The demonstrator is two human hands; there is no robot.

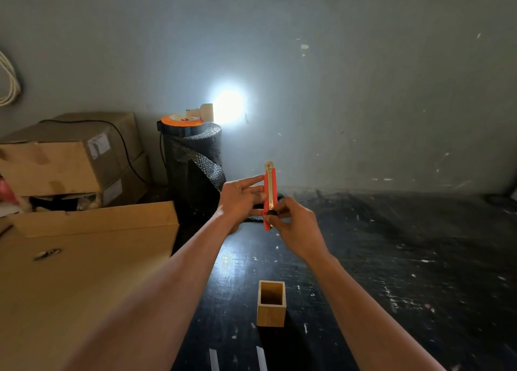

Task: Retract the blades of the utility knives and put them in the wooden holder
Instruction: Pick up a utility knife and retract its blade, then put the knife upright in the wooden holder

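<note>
Far left, two taped cardboard boxes [70, 158] are stacked, with a black bubble-wrap roll [195, 160] beside them. At centre, one orange utility knife [270, 195] stands upright above the black table [391, 258]: the left hand [240, 200] grips its side, and the right hand [293, 225] pinches its black slider. One square wooden holder [271, 303] stands nearer, empty.

Hidden and cut-off parts around the wooden holder [271, 303]

The holder's floor is lost in shadow. Beyond it, the red utility knife's [270, 194] lower end is covered by the right hand [293, 225]; whether any blade shows at its tip is too small to tell. Left of the holder, the cardboard box [84, 272] runs off the frame.
</note>
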